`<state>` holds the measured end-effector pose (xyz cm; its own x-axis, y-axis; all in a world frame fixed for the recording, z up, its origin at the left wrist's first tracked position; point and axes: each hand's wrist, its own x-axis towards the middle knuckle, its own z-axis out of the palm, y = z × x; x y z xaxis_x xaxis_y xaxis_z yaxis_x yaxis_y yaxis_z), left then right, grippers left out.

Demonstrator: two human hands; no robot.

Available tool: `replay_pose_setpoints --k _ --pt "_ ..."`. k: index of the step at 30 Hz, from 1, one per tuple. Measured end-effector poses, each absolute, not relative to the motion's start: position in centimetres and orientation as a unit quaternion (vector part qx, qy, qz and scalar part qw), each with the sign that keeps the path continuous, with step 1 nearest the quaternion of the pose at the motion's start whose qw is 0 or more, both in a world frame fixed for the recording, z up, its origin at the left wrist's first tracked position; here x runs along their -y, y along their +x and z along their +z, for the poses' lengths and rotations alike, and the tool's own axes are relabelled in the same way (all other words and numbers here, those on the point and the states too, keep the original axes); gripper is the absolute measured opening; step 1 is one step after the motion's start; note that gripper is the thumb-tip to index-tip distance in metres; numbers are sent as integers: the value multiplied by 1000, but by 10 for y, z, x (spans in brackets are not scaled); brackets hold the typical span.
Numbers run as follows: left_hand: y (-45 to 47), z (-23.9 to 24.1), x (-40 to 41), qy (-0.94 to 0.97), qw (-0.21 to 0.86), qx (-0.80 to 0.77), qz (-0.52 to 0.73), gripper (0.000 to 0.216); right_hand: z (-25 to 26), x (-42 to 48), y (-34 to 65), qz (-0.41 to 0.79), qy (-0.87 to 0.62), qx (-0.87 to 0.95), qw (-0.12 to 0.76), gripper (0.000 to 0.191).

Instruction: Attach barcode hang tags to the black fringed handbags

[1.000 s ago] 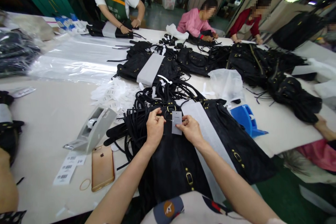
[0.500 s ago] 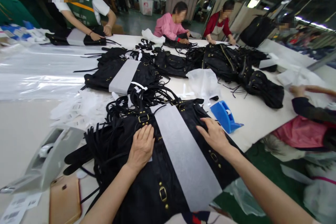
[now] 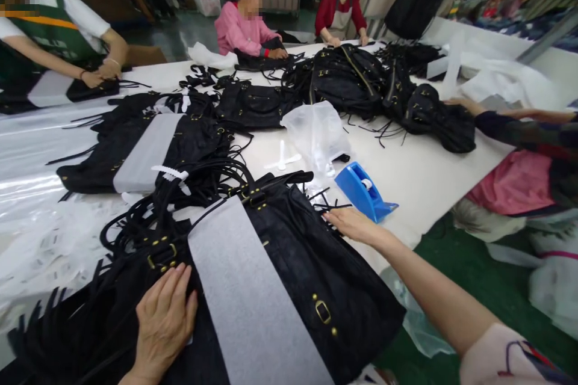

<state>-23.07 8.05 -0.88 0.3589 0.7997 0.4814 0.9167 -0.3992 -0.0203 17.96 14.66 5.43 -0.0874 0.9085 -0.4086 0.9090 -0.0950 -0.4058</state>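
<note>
A black fringed handbag (image 3: pixel 307 264) with gold buckles lies flat in front of me, wrapped by a white paper band (image 3: pixel 244 289). My left hand (image 3: pixel 165 319) rests flat on the bag's left side near a gold buckle, fingers stretched out and holding nothing. My right hand (image 3: pixel 354 224) lies at the bag's right edge, fingers extended, close to a blue tape dispenser (image 3: pixel 365 190). Tangled black straps (image 3: pixel 180 198) spread from the top of the bag.
Another banded black bag (image 3: pixel 135 144) lies behind, with more black bags (image 3: pixel 352 78) piled further back. A clear plastic bag (image 3: pixel 316 132) stands near the dispenser. Several people work around the white table (image 3: pixel 424 174); a person's sleeve (image 3: pixel 519 126) reaches in at right.
Both hands let go of the small paper tag and spread flat on the bag. The view swung right; my right hand moved out to the bag's right edge.
</note>
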Motion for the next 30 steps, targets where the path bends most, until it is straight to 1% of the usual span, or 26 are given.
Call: replay_pose_setpoints --k 3,7,9,13,15,18,21,25,30 --pt "-229 -10 -81 -808 142 536 -197 64 26 -174 206 -254 751 -608 51 25" --pt "-229 -9 -81 -811 149 534 -190 65 -14 -202 209 -226 791 -568 20 20" --pt "-229 -10 -81 -811 154 534 -182 65 -31 -213 207 -231 808 -542 4 24" --pt "-229 -10 -81 -812 150 536 -173 66 -58 -223 211 -261 835 -483 -30 43" --pt "-229 -11 -81 -811 152 537 -175 66 -68 -224 214 -271 842 -463 -60 42" --pt "-229 -11 -81 -810 160 536 -176 67 -79 -223 217 -286 845 -439 -108 33" --pt "-229 -11 -81 -808 167 538 -171 66 -83 -224 221 -300 845 -415 -157 27" --pt "-229 -10 -80 -807 169 540 -172 66 -79 -224 230 -300 833 -395 -247 30" --pt "-228 -7 -81 -810 161 532 -190 64 -53 -217 247 -251 798 -407 -367 36"
